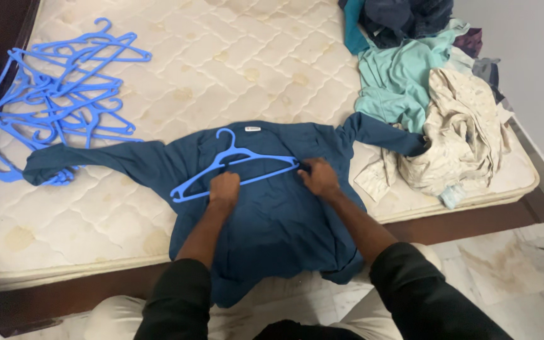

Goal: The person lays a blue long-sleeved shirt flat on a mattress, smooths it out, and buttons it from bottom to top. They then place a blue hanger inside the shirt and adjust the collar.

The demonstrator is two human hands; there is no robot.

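Note:
A dark blue long-sleeved shirt point(272, 220) lies spread flat on a quilted cream mattress point(234, 63), sleeves stretched out left and right. A bright blue plastic hanger point(247, 157) rests on the shirt's chest, hook toward the collar. My left hand point(224, 189) presses on the hanger's lower bar near its middle. My right hand point(319, 177) grips the hanger's right end together with the shirt fabric there.
A tangle of several blue hangers point(58, 94) lies at the mattress's left side. A heap of clothes point(436, 94), teal, beige and dark, sits at the right. The wooden bed frame point(473, 220) and marble floor point(517, 271) are below.

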